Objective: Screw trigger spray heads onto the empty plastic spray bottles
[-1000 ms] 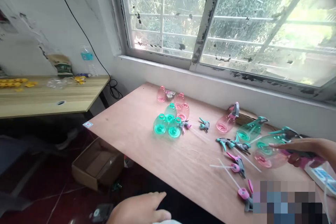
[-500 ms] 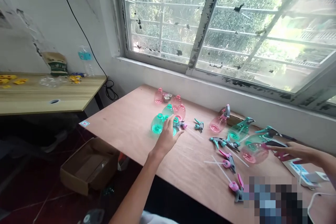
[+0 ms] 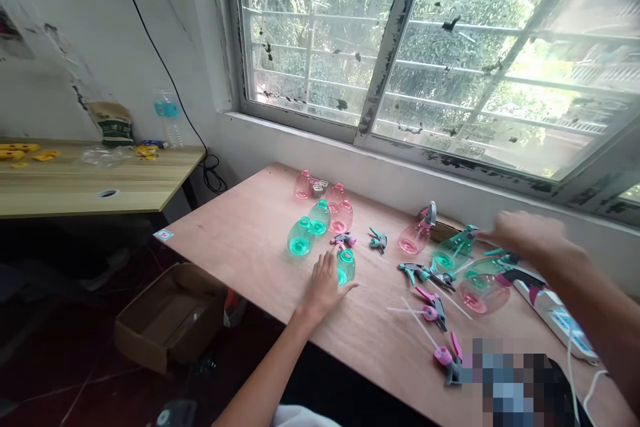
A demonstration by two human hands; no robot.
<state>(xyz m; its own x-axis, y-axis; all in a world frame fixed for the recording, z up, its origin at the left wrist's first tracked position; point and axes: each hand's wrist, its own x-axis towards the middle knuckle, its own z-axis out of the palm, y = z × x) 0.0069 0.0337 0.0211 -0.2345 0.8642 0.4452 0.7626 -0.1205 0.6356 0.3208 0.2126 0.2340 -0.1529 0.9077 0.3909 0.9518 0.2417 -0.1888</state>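
While the left hand [image 3: 323, 285] sat at the open green bottle [image 3: 347, 271], we noted its fingers curved around the left side and its thumb reaching past the near side, a loose grasp by our reading; how hard it pressed we could not tell. The bottle stood about upright on the wooden table [image 3: 240, 233], mouth bare, just on the near side of a loose pink-and-grey spray head [image 3: 343, 239] and apart from two other green bottles [image 3: 301, 241]. The right hand [image 3: 533, 237] was blurred, a finger pointing at the top of the green spray bottle [image 3: 451, 253]; we could not tell whether it touched, or how the other fingers were set. For good handling, we judged a low left grip best, neck clear and pressure light, since the clear plastic would probably flex. We thought any lift should clear the loose head. On the right, we favoured coming straight down and steadying that bottle, lest it tip against the pink spray bottle [image 3: 413, 239] near it.
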